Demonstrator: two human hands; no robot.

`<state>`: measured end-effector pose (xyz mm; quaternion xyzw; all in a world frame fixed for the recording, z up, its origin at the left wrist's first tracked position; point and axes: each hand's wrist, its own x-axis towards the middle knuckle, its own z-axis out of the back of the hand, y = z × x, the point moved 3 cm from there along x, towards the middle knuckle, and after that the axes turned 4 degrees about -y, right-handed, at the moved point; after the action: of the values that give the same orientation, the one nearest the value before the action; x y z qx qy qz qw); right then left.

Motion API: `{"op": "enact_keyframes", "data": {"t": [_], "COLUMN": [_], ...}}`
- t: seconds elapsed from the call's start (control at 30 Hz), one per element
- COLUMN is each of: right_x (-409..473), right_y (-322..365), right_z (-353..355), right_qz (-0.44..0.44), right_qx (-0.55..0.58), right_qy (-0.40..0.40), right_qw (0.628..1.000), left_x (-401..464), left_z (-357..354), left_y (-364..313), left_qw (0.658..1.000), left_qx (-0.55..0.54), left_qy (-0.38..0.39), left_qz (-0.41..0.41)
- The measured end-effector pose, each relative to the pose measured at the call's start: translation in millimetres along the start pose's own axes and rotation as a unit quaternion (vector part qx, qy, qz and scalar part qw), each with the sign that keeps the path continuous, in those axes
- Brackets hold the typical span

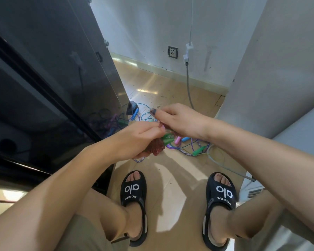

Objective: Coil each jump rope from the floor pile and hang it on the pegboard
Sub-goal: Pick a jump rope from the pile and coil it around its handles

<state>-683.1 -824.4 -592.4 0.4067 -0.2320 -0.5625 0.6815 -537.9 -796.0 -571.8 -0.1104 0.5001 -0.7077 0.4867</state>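
A: Where is the rope being worked on?

B: A red jump rope (155, 148) is bunched up between the two hands, held above the floor (170, 178). Most of the bundle hangs under the left hand (134, 140), with a strand running up to the right hand (178, 122).

A: How does each grip stand?

B: The left grip is curled round the red bundle, thumb and fingers closed over its top. The right grip pinches the strand at its upper end, fingertips pressed together just beside the left thumb; one dark-painted nail shows there.

A: And the rest of the ropes?

B: The pile (188, 145) lies on the floor beyond and below the hands: blue, purple and striped cords tangled together, with green (198, 151), pink (178, 140) and blue (186, 139) handles among them. Another blue handle (135, 113) lies to the left, near a dark cabinet (43, 78).

A: What surrounds that?

B: The person's feet in black sandals (134, 194) stand nearer than the pile, knees bent. At the back, a white wall carries a socket (173, 52) and a grey hose (188, 87) drops to the floor.
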Motion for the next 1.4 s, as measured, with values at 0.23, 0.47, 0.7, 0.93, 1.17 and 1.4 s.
{"op": "enact_keyframes", "data": {"t": [0.23,0.47,0.7,0.93,1.17,1.4], "right_x": [-4,-8,-4,-7,-10,-13], "right_y": [-3,-4,-3,-2,-2,3], "right_z": [2,13,17,18,17,30], "right_qz": [-0.025,-0.022,-0.023,-0.003,-0.062,-0.006], "right_qx": [0.136,0.187,0.218,0.221,0.324,0.214], "right_qy": [0.013,0.020,-0.057,-0.118,-0.044,-0.067], "right_qw": [0.990,0.982,0.974,0.968,0.943,0.974], "left_x": [1,4,14,26,25,22], "left_z": [11,18,21,26,29,20], "left_y": [4,6,12,19,20,17], "left_qw": [1.000,0.997,0.994,0.988,0.988,0.991], "left_qx": [-0.007,-0.005,0.009,0.038,0.008,-0.016], "left_qy": [-0.024,-0.067,-0.106,-0.135,-0.142,-0.127], "left_qz": [-0.012,0.037,0.040,0.058,0.055,0.036]}}
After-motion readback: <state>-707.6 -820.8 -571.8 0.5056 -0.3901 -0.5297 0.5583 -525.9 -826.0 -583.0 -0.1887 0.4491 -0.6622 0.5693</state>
